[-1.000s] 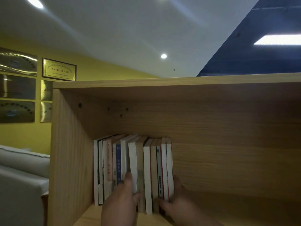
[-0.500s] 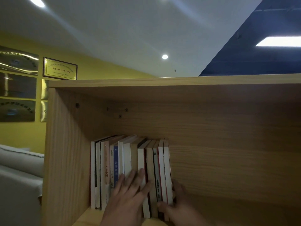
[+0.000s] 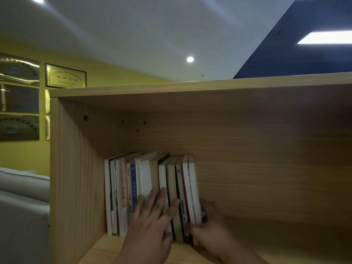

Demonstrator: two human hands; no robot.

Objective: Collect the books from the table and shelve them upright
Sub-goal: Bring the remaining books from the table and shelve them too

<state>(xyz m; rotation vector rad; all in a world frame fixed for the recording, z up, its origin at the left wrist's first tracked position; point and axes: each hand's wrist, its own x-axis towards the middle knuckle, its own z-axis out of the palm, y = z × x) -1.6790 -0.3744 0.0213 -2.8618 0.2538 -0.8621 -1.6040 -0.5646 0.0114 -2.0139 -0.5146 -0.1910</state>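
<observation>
- The books (image 3: pixel 152 187) stand upright in a tight row at the left end of the shelf (image 3: pixel 285 241), spines facing out. The first one is close to the left side wall, with a narrow gap between them.
- The books at the right end of the row lean slightly, their tops tipped to the left.
- The left hand (image 3: pixel 150 225) lies flat against the spines near the middle of the row. Its fingers (image 3: pixel 163 193) are straight and spread, pressing on the spines and holding nothing.
- The right hand (image 3: pixel 211 225) is at the right end of the row. Its thumb rests on the front of the last spines and its fingers (image 3: pixel 208 203) wrap round the outer cover of the end book, so it clasps that end of the row.
- To the right of the hands the shelf board runs on bare wood.
- Beyond the left side wall are a yellow wall with framed plaques (image 3: pixel 65 75) and a pale sofa (image 3: pixel 22 187).
- A round ceiling light (image 3: pixel 190 59) glows above the shelf's top board.
</observation>
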